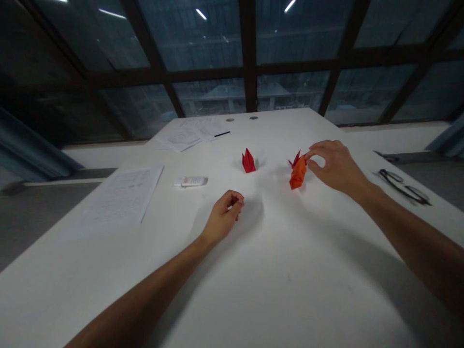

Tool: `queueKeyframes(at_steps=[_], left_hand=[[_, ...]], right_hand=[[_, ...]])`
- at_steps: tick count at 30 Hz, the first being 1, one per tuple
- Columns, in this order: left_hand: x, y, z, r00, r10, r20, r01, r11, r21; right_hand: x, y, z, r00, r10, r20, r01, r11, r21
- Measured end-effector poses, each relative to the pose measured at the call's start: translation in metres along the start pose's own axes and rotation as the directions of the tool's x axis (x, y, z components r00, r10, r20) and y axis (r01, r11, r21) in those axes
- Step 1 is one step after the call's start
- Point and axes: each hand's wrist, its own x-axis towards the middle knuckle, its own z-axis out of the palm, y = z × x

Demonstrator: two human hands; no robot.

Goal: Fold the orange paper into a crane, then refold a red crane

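Note:
My right hand (331,164) reaches over the right part of the white table (232,285), thumb and forefinger pinched at the upper edge of an orange origami crane (298,174). Behind it a red origami piece (295,160) shows in part; the orange paper hides the rest. Another red origami crane (248,161) stands alone near the table's middle. Closer to me, my left hand (225,212) hovers low above the tabletop with curled fingers, thumb against forefinger, and nothing shows between them.
A white tube (191,181) lies left of the hands. Printed sheets (121,198) rest at the left edge, with more papers (184,137) and a black pen (222,134) farther back. Eyeglasses (404,186) lie by the right edge. Dark-framed windows (250,53) rise behind.

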Motion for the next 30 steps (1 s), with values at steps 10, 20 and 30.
queueKeyframes(at_steps=[10,20,30], left_hand=[[0.151,0.004,0.004,0.96,0.049,-0.275,0.067,0.916,0.397],[0.059,-0.009,0.014,0.906,0.424,-0.024,-0.366,0.808,0.461],[-0.013,0.004,0.016,0.727,0.677,0.115,-0.668,0.66,0.345]], right_hand=[[-0.016,-0.071,0.005,0.983,-0.128,-0.129,0.144,0.981,0.127],[-0.079,-0.105,0.07,0.934,0.264,0.24,-0.357,0.689,0.632],[-0.071,-0.131,0.073,0.777,0.122,0.618,-0.63,0.192,0.753]])
